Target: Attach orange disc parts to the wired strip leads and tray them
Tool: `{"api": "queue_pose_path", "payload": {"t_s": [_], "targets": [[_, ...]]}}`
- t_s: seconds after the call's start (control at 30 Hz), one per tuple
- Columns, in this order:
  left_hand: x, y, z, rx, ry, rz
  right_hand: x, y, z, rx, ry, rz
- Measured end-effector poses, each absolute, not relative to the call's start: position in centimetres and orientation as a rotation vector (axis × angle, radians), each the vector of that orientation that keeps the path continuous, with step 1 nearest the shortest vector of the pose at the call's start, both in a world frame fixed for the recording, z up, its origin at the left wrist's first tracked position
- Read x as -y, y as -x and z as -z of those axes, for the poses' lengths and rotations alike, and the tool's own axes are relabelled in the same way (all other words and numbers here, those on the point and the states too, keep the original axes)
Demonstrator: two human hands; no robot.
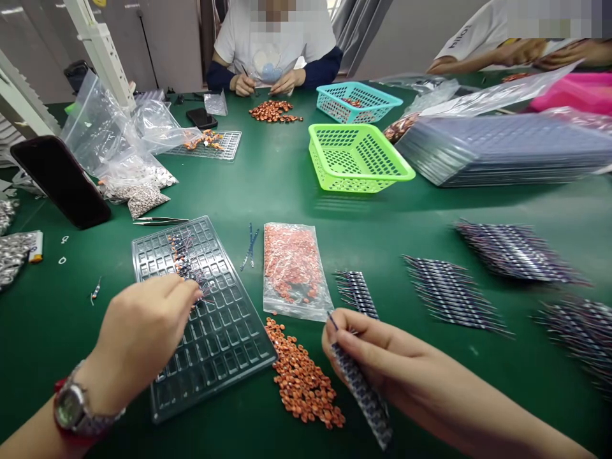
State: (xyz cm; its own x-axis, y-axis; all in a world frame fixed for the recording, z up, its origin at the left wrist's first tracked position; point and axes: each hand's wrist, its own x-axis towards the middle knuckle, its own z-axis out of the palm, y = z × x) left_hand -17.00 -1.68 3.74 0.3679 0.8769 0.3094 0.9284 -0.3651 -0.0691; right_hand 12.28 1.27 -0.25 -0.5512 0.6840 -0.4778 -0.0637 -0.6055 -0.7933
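My left hand, with a watch on its wrist, reaches over a clear plastic tray of small rectangular pockets. Its thumb and fingers are pinched together at a row of small orange-and-blue wired parts; what lies between the fingertips is hidden. My right hand is closed around a dark patterned strip that hangs down toward the table's near edge. A short blue end sticks out between its thumb and forefinger. Loose orange discs lie in a heap between my hands.
Beyond the discs lies a bag of orange pieces. Bundles of wired strips spread to the right. Farther back stand a green basket, a blue basket and stacked clear trays. Tweezers and a phone lie left. Two people sit opposite.
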Motion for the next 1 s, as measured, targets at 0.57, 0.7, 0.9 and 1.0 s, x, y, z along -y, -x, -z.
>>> {"api": "queue_pose_path", "payload": {"t_s": [0.57,0.7,0.9,1.0], "targets": [[1.0,19.3,-3.7,1.608,2.238,0.02,-2.6,-13.0,0.5,1.853,1.283,-1.591],[1.0,18.9,-3.6,1.599,2.231,0.117,-2.2,-12.5,0.3,2.011,1.288,-1.425],[1.0,18.3,-3.4,1.581,2.245,0.211,-2.0,-11.9,0.3,2.16,1.247,-1.26],[1.1,18.3,-3.4,1.582,2.256,0.236,-2.0,-11.8,0.5,2.211,1.216,-1.222]]}}
